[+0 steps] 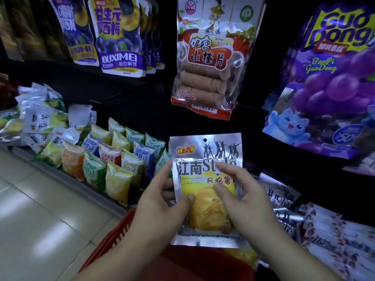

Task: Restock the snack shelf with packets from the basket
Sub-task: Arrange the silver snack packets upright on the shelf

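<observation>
I hold a silver and yellow chip packet [205, 153] upright in front of the dark shelf, above the red basket [113, 236]. My left hand [162, 201] grips its left edge, thumb across the front. My right hand [241, 197] grips its right side, fingers curled over the printed face. Another yellow packet [243, 255] shows in the basket below. More packets of the same silver kind [282, 195] lie on the low shelf at the right.
Small green, yellow and orange snack bags [113, 159] fill the low shelf at left. Above hang purple plum bags [119, 35], a hawthorn slice bag [211, 57] and a purple grape jelly bag [332, 82]. Pale tiled floor [36, 209] lies at the left.
</observation>
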The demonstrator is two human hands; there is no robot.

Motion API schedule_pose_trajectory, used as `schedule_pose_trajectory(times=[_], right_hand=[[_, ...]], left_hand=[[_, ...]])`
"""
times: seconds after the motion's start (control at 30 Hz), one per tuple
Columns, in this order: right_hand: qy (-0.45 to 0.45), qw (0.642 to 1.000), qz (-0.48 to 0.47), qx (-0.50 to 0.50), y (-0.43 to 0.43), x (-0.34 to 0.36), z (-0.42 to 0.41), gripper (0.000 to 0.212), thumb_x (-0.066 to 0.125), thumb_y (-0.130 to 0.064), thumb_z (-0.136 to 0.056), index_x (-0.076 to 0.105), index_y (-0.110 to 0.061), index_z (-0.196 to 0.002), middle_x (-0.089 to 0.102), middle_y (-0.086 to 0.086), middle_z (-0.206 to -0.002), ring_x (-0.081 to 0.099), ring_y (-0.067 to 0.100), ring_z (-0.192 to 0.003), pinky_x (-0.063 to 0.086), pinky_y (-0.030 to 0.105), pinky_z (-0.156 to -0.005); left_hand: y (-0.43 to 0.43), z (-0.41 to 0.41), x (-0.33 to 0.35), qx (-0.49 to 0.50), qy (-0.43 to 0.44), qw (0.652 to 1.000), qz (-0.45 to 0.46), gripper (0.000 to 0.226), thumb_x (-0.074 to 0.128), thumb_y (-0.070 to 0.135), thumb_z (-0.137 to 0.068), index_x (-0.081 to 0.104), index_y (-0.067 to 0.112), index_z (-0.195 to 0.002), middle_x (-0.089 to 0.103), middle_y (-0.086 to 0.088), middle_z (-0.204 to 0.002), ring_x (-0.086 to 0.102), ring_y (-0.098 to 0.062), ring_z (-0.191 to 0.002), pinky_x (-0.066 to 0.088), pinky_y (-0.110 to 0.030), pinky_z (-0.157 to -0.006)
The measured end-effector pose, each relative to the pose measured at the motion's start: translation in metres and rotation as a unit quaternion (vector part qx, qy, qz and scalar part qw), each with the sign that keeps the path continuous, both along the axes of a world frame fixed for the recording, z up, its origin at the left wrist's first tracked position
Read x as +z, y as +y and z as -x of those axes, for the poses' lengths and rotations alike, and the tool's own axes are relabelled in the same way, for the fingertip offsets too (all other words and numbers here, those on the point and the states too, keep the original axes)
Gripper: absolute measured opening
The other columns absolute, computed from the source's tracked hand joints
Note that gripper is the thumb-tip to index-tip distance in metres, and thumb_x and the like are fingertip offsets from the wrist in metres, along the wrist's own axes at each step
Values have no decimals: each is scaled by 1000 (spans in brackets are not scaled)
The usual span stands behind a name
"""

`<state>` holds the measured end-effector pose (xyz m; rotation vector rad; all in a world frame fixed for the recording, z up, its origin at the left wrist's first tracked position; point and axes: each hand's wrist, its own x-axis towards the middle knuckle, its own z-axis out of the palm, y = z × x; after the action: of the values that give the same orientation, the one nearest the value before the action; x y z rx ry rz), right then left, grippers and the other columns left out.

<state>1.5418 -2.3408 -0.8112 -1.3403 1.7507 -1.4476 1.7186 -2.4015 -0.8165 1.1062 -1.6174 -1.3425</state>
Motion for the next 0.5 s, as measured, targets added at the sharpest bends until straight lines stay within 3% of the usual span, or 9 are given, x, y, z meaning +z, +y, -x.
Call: schedule_pose_trajectory(times=[0.1,0.17,0.23,0.3,0.4,0.47,0.5], right_hand=[[19,1000,13,-8,0,1,0,55,73,-18,-94,54,-55,-131,46,-42,-138,37,-24,-130,38,-2,-96],[-2,1000,18,-7,0,2,1,65,80,-25,-88,50,-62,-132,43,-42,-142,43,-10,-134,51,15,-98],[-38,999,10,31,2,2,4,74,84,-25,-83,48,-65,-133,43,-41,-143,52,-7,-129,59,31,-92],[-22,996,-25,80,4,1,6,79,83,-17,-84,47,-65,-136,45,-43,-141,63,-5,-111,61,33,-83],[-4,995,-56,77,5,-3,9,70,81,-15,-88,54,-66,-129,54,-23,-143,66,19,-81,60,39,-69],[-35,998,-50,33,4,-4,12,59,80,-20,-89,59,-60,-126,57,-5,-130,64,40,-81,59,46,-65],[-53,997,-43,20,2,-4,14,57,80,-20,-89,60,-57,-127,58,-3,-130,67,36,-85,59,41,-65]], left_hand=[[0,1,-4,-16,4,1000,12,95,83,13,-84,29,52,-151,68,20,-101,70,-2,-94,58,-19,-70],[-3,1,-3,-4,13,1000,11,94,82,11,-84,31,50,-153,68,17,-103,71,-4,-93,60,-22,-71],[-9,-2,-2,25,40,999,-2,92,82,9,-85,34,46,-153,69,11,-107,72,-9,-92,63,-31,-73],[-12,-4,-1,48,63,997,-10,88,82,10,-85,37,45,-152,68,10,-112,73,-11,-93,63,-36,-75],[-14,-10,1,6,69,998,-3,76,79,9,-87,44,55,-137,68,23,-111,72,-3,-97,60,-23,-75],[-9,-15,2,-62,-3,998,13,71,76,8,-90,46,61,-126,69,32,-104,69,5,-93,57,-16,-70],[-7,-17,2,-85,-34,996,12,66,74,7,-92,50,57,-128,73,24,-100,71,-1,-88,59,-21,-68]])
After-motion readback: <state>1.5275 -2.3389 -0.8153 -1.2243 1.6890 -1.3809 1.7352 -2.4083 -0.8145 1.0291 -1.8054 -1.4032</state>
